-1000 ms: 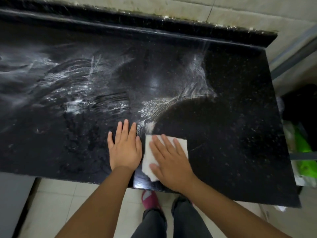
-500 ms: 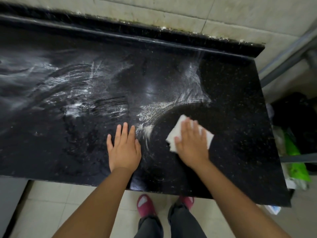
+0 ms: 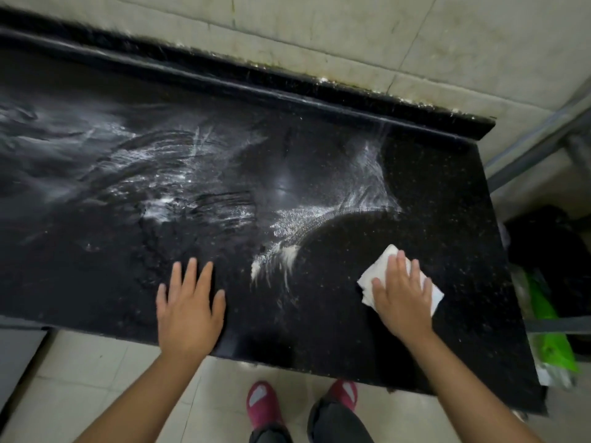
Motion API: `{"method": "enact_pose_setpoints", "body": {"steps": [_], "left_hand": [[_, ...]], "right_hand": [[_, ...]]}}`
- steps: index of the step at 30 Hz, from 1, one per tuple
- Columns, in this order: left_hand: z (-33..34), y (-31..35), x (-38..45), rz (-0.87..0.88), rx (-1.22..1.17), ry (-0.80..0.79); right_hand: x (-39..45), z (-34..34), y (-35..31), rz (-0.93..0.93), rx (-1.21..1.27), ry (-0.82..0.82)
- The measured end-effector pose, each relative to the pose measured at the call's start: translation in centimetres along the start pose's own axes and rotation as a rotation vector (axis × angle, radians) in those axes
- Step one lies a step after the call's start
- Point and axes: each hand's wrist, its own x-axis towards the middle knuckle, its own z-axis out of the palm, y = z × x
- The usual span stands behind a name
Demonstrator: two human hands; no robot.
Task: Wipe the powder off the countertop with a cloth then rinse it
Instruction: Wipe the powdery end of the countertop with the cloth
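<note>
A black speckled countertop fills the view. White powder is smeared in streaks over its left and middle, with a small heap near the front centre. A curved dark patch to the right of the heap shows no powder. My right hand presses flat on a folded white cloth at the front right of the counter, its fingers straight. Left of the heap, my left hand rests flat near the front edge, fingers spread, holding nothing.
A raised black backsplash runs along the rear against a tiled wall. The counter ends at the right, where a green bag and dark items sit below. Tiled floor and red slippers show beneath the front edge.
My right hand has slid the cloth to the right across the front of the counter, away from my left hand, which stays in place.
</note>
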Motion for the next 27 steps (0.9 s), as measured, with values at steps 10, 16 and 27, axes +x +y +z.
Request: {"method": "enact_pose_setpoints", "body": {"steps": [10, 16, 27], "left_hand": [[0.8, -2.5, 0.1, -0.083, 0.011, 0.123], [1.1, -1.7, 0.8, -0.062, 0.037, 0.121], [1.3, -2.1, 0.7, -0.071, 0.053, 0.124]], "right_hand": [[-3.9, 2.5, -15.0, -0.758, -0.158, -0.06], [-0.9, 0.2, -2.5, -0.59, -0.24, 0.012], [1.9, 0.5, -18.1, -0.723, -0.162, -0.059]]}}
